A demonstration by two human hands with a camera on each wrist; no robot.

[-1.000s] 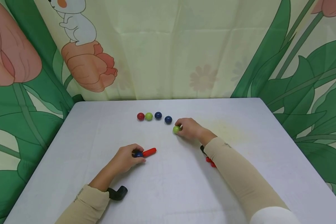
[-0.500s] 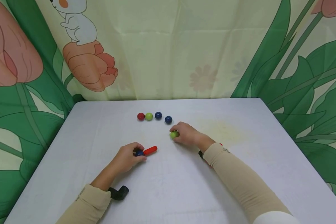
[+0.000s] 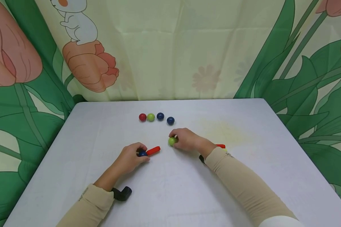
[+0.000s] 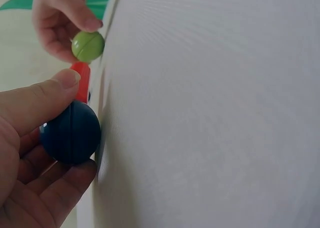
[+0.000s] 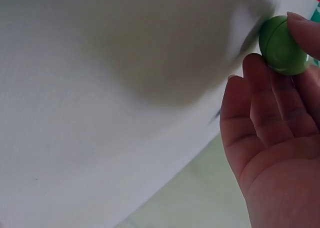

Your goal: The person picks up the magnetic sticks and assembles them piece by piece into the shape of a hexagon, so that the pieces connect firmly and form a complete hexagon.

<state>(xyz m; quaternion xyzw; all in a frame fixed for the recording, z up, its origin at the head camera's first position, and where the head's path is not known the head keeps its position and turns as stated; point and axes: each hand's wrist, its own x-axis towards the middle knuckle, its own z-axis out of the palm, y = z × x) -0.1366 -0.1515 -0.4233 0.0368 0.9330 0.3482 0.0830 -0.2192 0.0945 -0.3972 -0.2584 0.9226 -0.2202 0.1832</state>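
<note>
My left hand (image 3: 130, 158) grips a dark blue ball (image 3: 142, 154) between thumb and fingers. A red rod (image 3: 153, 150) juts from the ball's far side toward the right; whether the two are joined I cannot tell. To the upper right, my right hand (image 3: 188, 139) pinches a lime green ball (image 3: 171, 141), a short gap from the rod's end. In the left wrist view the blue ball (image 4: 71, 133) hides part of the rod (image 4: 81, 82). The right wrist view shows the green ball (image 5: 282, 45) between thumb and fingertips.
At the back of the white table (image 3: 108, 126) stand a red ball (image 3: 142, 117), a green ball (image 3: 151, 117) and two dark blue balls (image 3: 160, 116). A red piece (image 3: 220, 146) and a yellowish bit show from behind the right forearm, which hides the rest.
My right hand has carried the green ball left and toward me, nearer the rod. My left hand, with the blue ball, has shifted only slightly up and right. The back balls stay put.
</note>
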